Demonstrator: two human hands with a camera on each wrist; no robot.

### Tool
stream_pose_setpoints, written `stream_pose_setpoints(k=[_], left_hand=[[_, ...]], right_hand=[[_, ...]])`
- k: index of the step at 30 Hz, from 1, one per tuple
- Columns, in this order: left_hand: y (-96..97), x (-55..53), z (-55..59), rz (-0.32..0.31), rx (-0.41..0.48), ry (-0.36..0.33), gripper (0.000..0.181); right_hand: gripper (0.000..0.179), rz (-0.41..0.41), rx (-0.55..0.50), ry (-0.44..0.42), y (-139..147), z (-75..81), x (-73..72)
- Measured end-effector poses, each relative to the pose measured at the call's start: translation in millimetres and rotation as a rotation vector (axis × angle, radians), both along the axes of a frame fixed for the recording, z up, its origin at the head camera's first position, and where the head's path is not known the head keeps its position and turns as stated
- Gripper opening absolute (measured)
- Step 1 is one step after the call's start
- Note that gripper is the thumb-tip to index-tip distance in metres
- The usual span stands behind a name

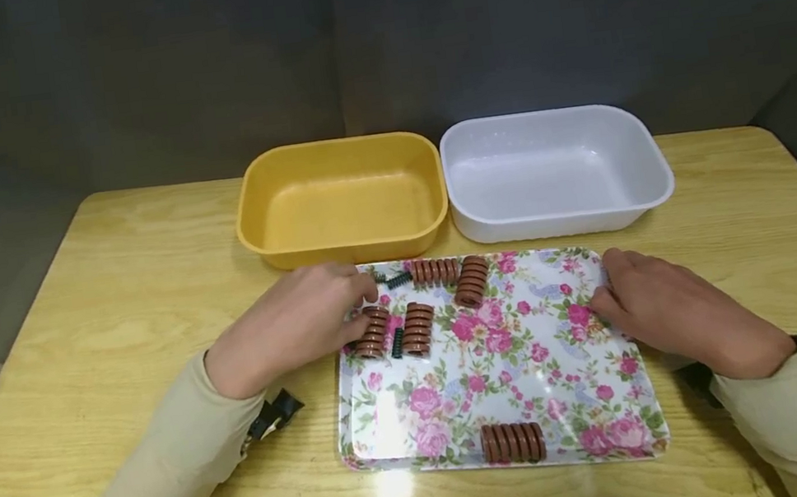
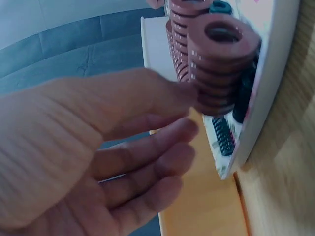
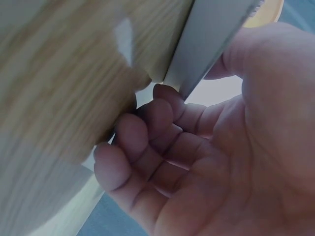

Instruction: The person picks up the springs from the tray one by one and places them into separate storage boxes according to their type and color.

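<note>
A floral tray (image 1: 525, 365) lies on the wooden table (image 1: 116, 316). Several brown coil springs lie on it: one (image 1: 374, 332) at its left edge, others (image 1: 417, 328) (image 1: 472, 281) close by, and one (image 1: 514, 442) at the front rim. Small black springs (image 1: 398, 280) (image 1: 397, 342) lie among them. My left hand (image 1: 289, 328) hovers at the tray's left rim, holding nothing. In the left wrist view its thumb (image 2: 167, 93) nears a brown spring (image 2: 221, 64) and the fingers are relaxed. My right hand (image 1: 675, 314) grips the tray's right edge (image 3: 211, 34), fingers (image 3: 147, 128) curled under it.
Behind the tray stand an empty yellow tub (image 1: 342, 201) on the left and an empty white tub (image 1: 553, 171) on the right, side by side. Dark panels wall in the table at the back and sides.
</note>
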State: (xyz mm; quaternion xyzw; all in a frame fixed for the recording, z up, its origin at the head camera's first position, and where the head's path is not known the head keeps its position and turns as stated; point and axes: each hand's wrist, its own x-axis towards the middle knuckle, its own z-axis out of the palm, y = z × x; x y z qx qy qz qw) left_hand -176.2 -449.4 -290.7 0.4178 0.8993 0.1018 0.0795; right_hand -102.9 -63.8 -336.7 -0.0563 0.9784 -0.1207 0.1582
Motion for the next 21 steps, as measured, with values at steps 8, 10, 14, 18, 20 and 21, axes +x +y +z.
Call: stream_pose_setpoints(k=[8,10,14,18,20,21], left_hand=[[-2.9,-5.7,3.0,0.013,-0.031,-0.058,0.017],[-1.1,-6.1,2.3,0.014,-0.042,-0.068,0.017],[0.8,-6.7,-1.3,0.005,-0.07,-0.089,0.016],[1.7,-6.6,-5.6,-0.01,-0.088,-0.115,0.017],[1.5,-6.4,-7.5,-0.01,-0.096,-0.131,0.017],[1.5,-5.9,-8.1,-0.009,-0.1,-0.137,0.018]], right_hand=[[0.027,0.004,0.011,0.016,1.7,-0.2,-1.3],[0.027,0.0,0.008,0.021,2.7,-0.4,-0.7],[0.028,-0.001,-0.001,0.024,4.6,-1.6,0.4],[0.027,0.003,-0.005,0.031,4.5,-3.0,0.3],[0.026,0.004,-0.007,0.031,3.9,-3.6,-0.8],[0.025,0.003,-0.006,0.029,3.4,-3.7,-1.4]])
